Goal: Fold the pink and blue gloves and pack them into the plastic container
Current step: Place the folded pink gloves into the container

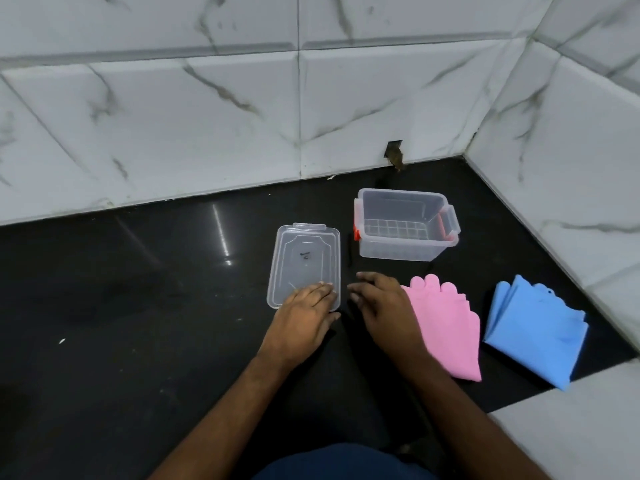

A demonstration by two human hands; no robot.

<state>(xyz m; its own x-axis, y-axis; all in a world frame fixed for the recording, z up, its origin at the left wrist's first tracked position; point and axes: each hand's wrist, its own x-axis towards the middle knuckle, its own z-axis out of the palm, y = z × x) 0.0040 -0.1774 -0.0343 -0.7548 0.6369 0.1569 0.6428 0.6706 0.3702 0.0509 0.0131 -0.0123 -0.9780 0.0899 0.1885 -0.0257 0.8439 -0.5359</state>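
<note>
A clear plastic container [405, 244] with orange latches stands open and empty on the black counter. Its clear lid [304, 258] lies flat to the left. My left hand [304, 317] rests with straight fingers on the lid's near edge. My right hand [384, 306] hovers or rests flat on the counter between the lid and the pink gloves [446, 330], its wrist touching them. The pink gloves lie flat, fingers pointing away. The blue gloves [533, 337] lie flat to their right, near the counter's front edge.
The black counter [138, 289] is bounded by white marble-tiled walls at the back [207, 116] and right [571, 150]. A small hole [394, 154] sits in the back wall behind the container. A white ledge [571, 427] is at the near right.
</note>
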